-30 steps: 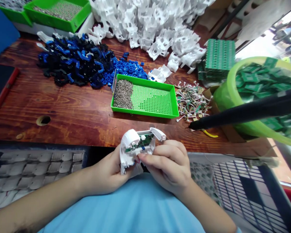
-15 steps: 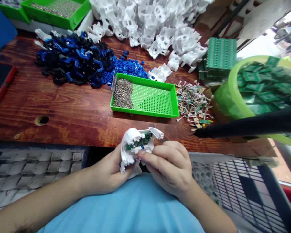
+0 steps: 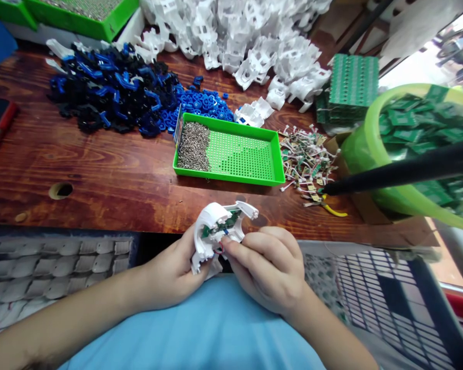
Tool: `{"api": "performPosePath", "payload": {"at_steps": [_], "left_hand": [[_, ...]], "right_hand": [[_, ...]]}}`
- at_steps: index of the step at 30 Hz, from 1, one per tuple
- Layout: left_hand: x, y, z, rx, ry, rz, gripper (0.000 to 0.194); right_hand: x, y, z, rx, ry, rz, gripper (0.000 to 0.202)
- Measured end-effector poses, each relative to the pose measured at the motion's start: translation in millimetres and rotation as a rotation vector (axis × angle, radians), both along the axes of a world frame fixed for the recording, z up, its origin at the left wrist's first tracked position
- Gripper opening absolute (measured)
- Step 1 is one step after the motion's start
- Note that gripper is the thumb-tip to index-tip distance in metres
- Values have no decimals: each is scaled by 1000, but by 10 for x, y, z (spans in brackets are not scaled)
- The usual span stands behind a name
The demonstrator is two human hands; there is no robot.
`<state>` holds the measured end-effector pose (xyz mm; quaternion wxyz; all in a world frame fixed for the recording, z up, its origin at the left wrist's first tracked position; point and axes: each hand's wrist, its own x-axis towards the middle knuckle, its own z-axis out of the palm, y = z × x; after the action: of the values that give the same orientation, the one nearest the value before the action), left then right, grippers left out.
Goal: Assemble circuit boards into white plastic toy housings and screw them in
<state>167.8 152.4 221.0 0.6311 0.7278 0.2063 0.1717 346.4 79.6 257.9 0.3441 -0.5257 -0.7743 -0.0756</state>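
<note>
My left hand (image 3: 177, 267) is closed around a white plastic housing (image 3: 206, 241), held over my lap at the table's front edge. A green circuit board (image 3: 226, 222) sits inside the housing. A thin red wire (image 3: 219, 250) curves out below the board. My right hand (image 3: 272, 264) is closed, its thumb and forefinger pinched at the wire against the housing's inner side; the exact grip point is hidden by the fingers. Just beyond the housing lies a green perforated tray (image 3: 247, 177) with small metal screws (image 3: 194, 146) heaped at its left end.
Blue and black parts (image 3: 111, 90), blue rings (image 3: 204, 106) and white housings (image 3: 231, 36) are piled behind. Wired small boards (image 3: 306, 154), yellow-handled pliers (image 3: 335, 211) and a black bar (image 3: 401, 172) are right, before a green tub (image 3: 366, 149). A hole (image 3: 60, 190) pierces the tabletop.
The view has shifted slightly, uncovering more of the yellow pliers handle beneath the black bar. The housing is tilted a little differently; both hands keep nearly the same hold.
</note>
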Motion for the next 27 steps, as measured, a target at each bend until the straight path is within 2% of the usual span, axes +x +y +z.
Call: {"api": "performPosePath", "payload": {"at_steps": [6, 12, 17, 21, 25, 27], "left_hand": [[-2, 56, 7, 139, 72, -16, 44], [-66, 103, 27, 291, 115, -77, 60], [-69, 131, 134, 293, 174, -164, 50], [-69, 135, 204, 318, 176, -220, 45], [-72, 114, 186, 341, 176, -221, 50], [-63, 106, 168, 353, 183, -220, 56]], "right_hand": [[0, 5, 20, -34, -29, 1, 14], [-11, -20, 59, -138, -83, -17, 8], [-39, -45, 136, -97, -111, -184, 6], [-34, -36, 152, -34, -108, -302, 19], [-4, -22, 112, -116, 40, -191, 39], [2, -16, 96, -208, 67, -145, 40]]}}
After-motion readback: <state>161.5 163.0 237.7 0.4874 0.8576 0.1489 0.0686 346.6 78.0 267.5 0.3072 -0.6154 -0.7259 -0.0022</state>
